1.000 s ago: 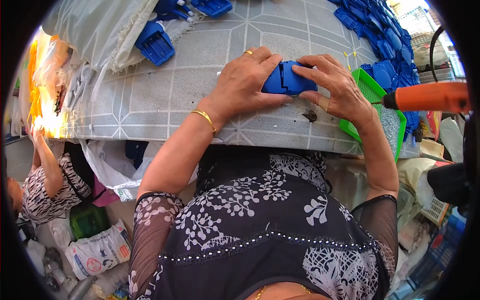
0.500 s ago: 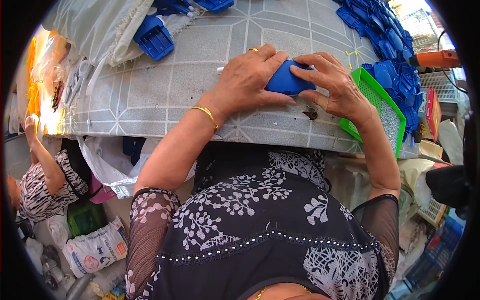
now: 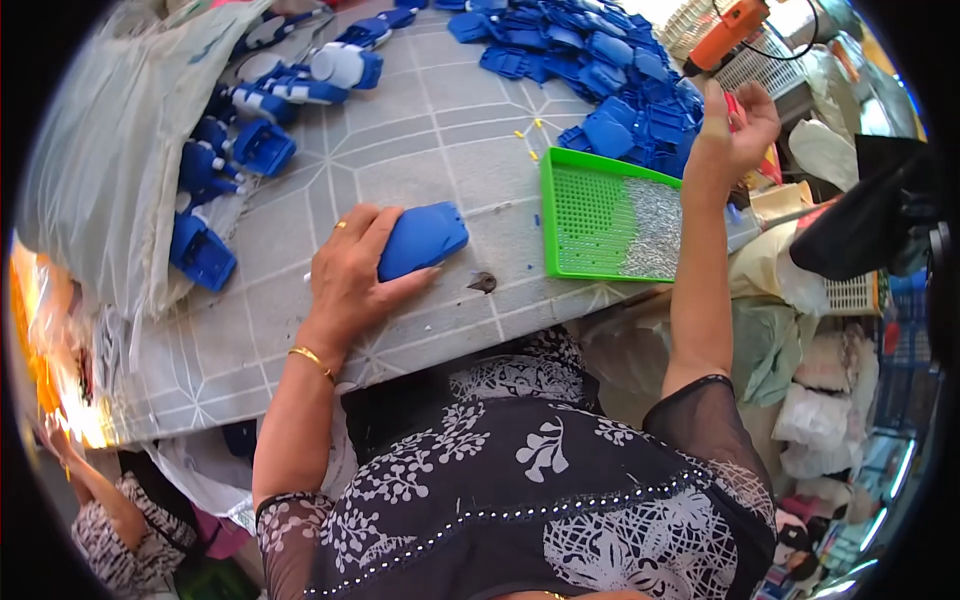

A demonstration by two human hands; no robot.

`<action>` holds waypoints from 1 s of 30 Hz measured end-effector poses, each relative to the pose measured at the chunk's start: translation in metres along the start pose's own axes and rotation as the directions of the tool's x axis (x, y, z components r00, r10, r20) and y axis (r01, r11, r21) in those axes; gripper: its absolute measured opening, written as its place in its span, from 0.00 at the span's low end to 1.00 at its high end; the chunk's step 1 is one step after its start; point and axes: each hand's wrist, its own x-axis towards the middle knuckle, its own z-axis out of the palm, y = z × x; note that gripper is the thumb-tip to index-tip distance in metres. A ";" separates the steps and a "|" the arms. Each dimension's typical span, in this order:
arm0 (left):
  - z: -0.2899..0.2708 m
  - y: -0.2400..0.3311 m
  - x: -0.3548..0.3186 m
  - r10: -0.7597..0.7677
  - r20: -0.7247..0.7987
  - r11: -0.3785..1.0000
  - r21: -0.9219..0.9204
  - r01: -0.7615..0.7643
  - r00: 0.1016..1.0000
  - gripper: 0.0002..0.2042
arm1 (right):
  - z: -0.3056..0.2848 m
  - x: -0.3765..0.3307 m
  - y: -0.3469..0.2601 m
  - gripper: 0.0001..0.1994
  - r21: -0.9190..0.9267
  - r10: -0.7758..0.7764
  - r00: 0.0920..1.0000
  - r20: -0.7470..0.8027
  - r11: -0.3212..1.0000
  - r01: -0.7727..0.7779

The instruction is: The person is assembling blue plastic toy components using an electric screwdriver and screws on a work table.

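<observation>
My left hand (image 3: 350,265) is wrapped round the near end of a smooth blue plastic casing (image 3: 425,240), holding it against the grey tiled-pattern tabletop (image 3: 400,130). A gold ring and a bracelet show on that hand and wrist. My right hand (image 3: 738,135) is raised at the right, above the far end of a green tray (image 3: 590,262) full of small silvery screws. Its fingers are apart, with a bit of red showing between them. Just beyond them hangs an orange electric screwdriver (image 3: 728,35), which the hand does not touch.
A heap of blue plastic parts (image 3: 610,80) covers the far right of the table. More blue and white pieces (image 3: 265,145) lie at the left by a pale cloth (image 3: 120,130). A small dark object (image 3: 483,282) sits near the casing. Another person (image 3: 125,525) is at the lower left.
My right hand has let go of the casing and swung up and right toward the screwdriver. My left hand keeps its hold. The view has turned to the right.
</observation>
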 end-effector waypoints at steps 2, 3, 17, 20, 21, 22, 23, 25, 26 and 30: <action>0.001 -0.001 0.001 -0.021 0.017 1.000 0.004 0.021 1.000 0.33 | 0.012 0.014 0.023 0.33 -0.031 0.100 0.994 0.039 0.995 -0.099; 0.001 -0.001 0.002 -0.026 0.018 1.000 0.005 0.026 0.999 0.34 | 0.014 0.021 0.042 0.36 -0.059 0.151 0.986 0.073 0.987 -0.147; 0.005 -0.004 0.004 -0.026 0.012 1.000 0.001 0.026 1.000 0.34 | -0.002 -0.003 -0.011 0.11 0.446 0.188 0.624 0.759 0.549 -0.707; 0.005 -0.005 0.003 -0.034 0.008 0.999 -0.011 0.034 0.999 0.34 | -0.012 -0.027 -0.035 0.10 0.396 0.285 0.569 0.771 0.486 -0.780; 0.005 -0.005 0.003 -0.035 0.012 0.999 -0.014 0.035 0.999 0.34 | -0.016 -0.033 -0.040 0.10 0.391 0.290 0.567 0.771 0.486 -0.782; 0.005 -0.004 0.004 -0.035 0.011 0.999 -0.019 0.035 0.999 0.34 | -0.019 -0.037 -0.043 0.10 0.415 0.272 0.593 0.758 0.500 -0.760; 0.005 -0.004 0.004 -0.036 0.009 0.999 -0.024 0.036 0.999 0.33 | -0.022 -0.042 -0.046 0.09 0.438 0.254 0.618 0.744 0.514 -0.738; 0.005 -0.003 0.005 -0.041 0.009 0.999 -0.031 0.041 0.999 0.33 | -0.026 -0.045 -0.051 0.07 0.433 0.289 0.613 0.735 0.496 -0.753; 0.005 -0.003 0.005 -0.045 0.005 0.998 -0.036 0.045 0.999 0.33 | -0.028 -0.046 -0.049 0.07 0.442 0.289 0.612 0.736 0.479 -0.758; 0.005 -0.003 0.005 -0.040 -0.001 0.998 -0.040 0.040 0.999 0.33 | -0.036 -0.051 -0.046 0.07 0.444 0.313 0.613 0.725 0.468 -0.764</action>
